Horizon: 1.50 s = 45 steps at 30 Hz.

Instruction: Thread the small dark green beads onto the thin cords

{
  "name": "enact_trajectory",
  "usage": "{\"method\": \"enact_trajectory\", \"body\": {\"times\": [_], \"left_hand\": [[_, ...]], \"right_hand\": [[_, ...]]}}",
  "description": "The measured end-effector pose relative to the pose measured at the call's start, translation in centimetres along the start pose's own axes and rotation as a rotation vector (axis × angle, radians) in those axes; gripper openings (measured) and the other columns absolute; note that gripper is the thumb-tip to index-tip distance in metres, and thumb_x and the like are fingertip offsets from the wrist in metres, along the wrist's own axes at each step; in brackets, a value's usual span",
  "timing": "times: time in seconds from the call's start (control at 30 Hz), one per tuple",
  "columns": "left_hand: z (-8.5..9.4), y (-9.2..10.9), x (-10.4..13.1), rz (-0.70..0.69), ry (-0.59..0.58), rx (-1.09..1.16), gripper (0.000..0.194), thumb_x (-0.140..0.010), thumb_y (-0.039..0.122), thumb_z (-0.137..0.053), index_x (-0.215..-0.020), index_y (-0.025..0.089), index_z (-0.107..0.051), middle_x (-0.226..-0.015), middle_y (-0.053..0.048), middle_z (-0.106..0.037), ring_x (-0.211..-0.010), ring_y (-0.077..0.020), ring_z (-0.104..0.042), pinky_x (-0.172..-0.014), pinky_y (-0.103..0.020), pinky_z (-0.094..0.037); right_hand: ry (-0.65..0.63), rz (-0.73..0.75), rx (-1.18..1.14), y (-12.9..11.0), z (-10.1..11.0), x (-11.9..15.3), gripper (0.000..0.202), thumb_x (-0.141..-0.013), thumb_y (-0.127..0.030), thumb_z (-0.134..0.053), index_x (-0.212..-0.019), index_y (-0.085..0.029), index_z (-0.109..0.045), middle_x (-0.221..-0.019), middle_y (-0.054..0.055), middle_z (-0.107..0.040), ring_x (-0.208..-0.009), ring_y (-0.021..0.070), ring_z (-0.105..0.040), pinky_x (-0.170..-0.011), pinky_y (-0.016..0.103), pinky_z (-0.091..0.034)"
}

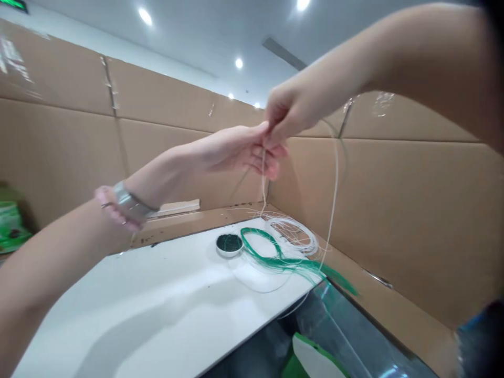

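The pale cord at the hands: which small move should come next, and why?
Probably the right hand should draw the pale cord gently upward while the left hand steadies it: the hands meet where it hangs down, and a loose strand curves on the right.

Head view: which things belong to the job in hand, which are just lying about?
Belongs:
pale cord, hanging where left hand and right hand meet
probably white coil, green strands, dish of dark bits

Likely just lying about:
green packet, far left
white strip
green-and-white item, low in frame
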<state>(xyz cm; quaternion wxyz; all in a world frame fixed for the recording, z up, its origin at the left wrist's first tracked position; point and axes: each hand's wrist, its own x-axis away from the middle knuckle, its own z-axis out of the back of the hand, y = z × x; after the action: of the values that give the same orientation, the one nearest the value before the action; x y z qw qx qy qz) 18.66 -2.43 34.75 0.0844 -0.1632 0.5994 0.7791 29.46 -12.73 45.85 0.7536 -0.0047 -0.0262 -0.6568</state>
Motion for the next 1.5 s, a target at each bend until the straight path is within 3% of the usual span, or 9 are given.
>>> {"method": "enact_trajectory", "body": {"times": [0.1, 0.17, 0.23, 0.37, 0.6, 0.73, 0.97, 1.27, 1.5], "left_hand": [[0.7, 0.4, 5.5, 0.015, 0.273, 0.093, 0.048, -0.097, 0.033, -0.027, -0.072, 0.009, -0.060, -0.048, 0.004, -0.036, -0.035, -0.0034, -0.036, -0.039, -0.013, -0.035], [1.6, 0.9, 8.9, 0.026, 0.380, 0.113, 0.049, -0.097, 0.037, -0.028, -0.070, 0.010, -0.059, -0.047, 0.006, -0.024, -0.032, -0.0026, -0.026, -0.033, -0.011, -0.024], [2.3, 1.5, 12.3, 0.004, 0.452, 0.114, 0.052, -0.097, 0.034, -0.023, -0.066, 0.011, -0.057, -0.048, 0.007, -0.017, -0.032, -0.0028, -0.021, -0.032, -0.011, -0.020], [3.0, 2.2, 18.3, -0.112, 0.609, 0.171, 0.051, -0.098, 0.024, -0.020, -0.057, 0.013, -0.048, -0.051, 0.007, -0.013, -0.035, -0.0042, -0.021, -0.033, -0.012, -0.021], [4.3, 2.3, 25.2, -0.389, 0.940, 0.424, 0.046, -0.099, 0.022, -0.019, -0.058, 0.016, -0.038, -0.051, 0.006, -0.015, -0.037, -0.0059, -0.020, -0.035, -0.015, -0.022], [5.6, 2.7, 27.1, -0.471, 0.991, 0.503, 0.044, -0.100, 0.021, -0.019, -0.063, 0.016, -0.043, -0.048, 0.006, -0.020, -0.036, -0.0061, -0.021, -0.035, -0.017, -0.022], [6.8, 2.8, 28.0, -0.497, 0.957, 0.526, 0.044, -0.100, 0.022, -0.019, -0.069, 0.014, -0.049, -0.047, 0.006, -0.024, -0.036, -0.0051, -0.024, -0.036, -0.017, -0.022], [6.3, 3.5, 27.1, -0.457, 0.958, 0.501, 0.044, -0.100, 0.022, -0.019, -0.071, 0.013, -0.050, -0.046, 0.007, -0.023, -0.035, -0.0039, -0.023, -0.035, -0.015, -0.021], [5.5, 3.5, 26.8, -0.384, 0.944, 0.446, 0.043, -0.100, 0.022, -0.020, -0.073, 0.014, -0.053, -0.047, 0.007, -0.021, -0.035, -0.0042, -0.024, -0.036, -0.015, -0.020]], "right_hand": [[-0.107, 0.053, 0.270, -4.6, -0.4, -3.1, 0.031, -0.082, -0.037, -0.055, -0.074, -0.007, -0.063, -0.051, -0.010, -0.029, -0.039, -0.0036, -0.033, -0.046, 0.009, -0.024], [-0.097, 0.156, 0.256, -7.5, -0.4, -4.9, 0.033, -0.086, -0.032, -0.051, -0.066, -0.007, -0.057, -0.050, -0.011, -0.024, -0.037, -0.0049, -0.025, -0.047, 0.008, -0.023], [-0.053, 0.261, 0.195, -9.9, 0.0, -6.9, 0.030, -0.086, -0.029, -0.053, -0.066, -0.007, -0.055, -0.050, -0.011, -0.027, -0.038, -0.0050, -0.027, -0.049, 0.009, -0.025], [0.099, 0.432, 0.089, -12.9, 1.5, -12.1, 0.024, -0.079, -0.028, -0.067, -0.076, -0.006, -0.059, -0.050, -0.011, -0.037, -0.043, -0.0025, -0.035, -0.049, 0.011, -0.028], [0.205, 0.511, -0.162, -15.3, 2.4, -21.3, 0.020, -0.090, -0.027, -0.054, -0.077, -0.011, -0.056, -0.055, -0.008, -0.037, -0.045, 0.0028, -0.035, -0.044, 0.016, -0.034], [0.141, 0.534, -0.276, -16.2, 1.9, -23.6, 0.019, -0.089, -0.025, -0.056, -0.076, -0.010, -0.055, -0.053, -0.010, -0.030, -0.045, 0.0010, -0.029, -0.044, 0.014, -0.028], [0.060, 0.589, -0.467, -16.8, 2.1, -24.9, 0.023, -0.093, -0.021, -0.047, -0.077, -0.009, -0.057, -0.054, -0.009, -0.027, -0.045, -0.0013, -0.027, -0.046, 0.015, -0.023], [0.121, 0.534, -0.549, -16.2, 3.0, -26.2, 0.025, -0.087, -0.024, -0.046, -0.075, -0.005, -0.056, -0.053, -0.012, -0.025, -0.041, -0.0049, -0.029, -0.046, 0.019, -0.020], [0.053, 0.430, -0.534, -15.3, 3.4, -25.7, 0.037, -0.087, -0.031, -0.040, -0.080, -0.001, -0.059, -0.055, -0.012, -0.025, -0.043, -0.0051, -0.028, -0.047, 0.022, -0.024]]}}
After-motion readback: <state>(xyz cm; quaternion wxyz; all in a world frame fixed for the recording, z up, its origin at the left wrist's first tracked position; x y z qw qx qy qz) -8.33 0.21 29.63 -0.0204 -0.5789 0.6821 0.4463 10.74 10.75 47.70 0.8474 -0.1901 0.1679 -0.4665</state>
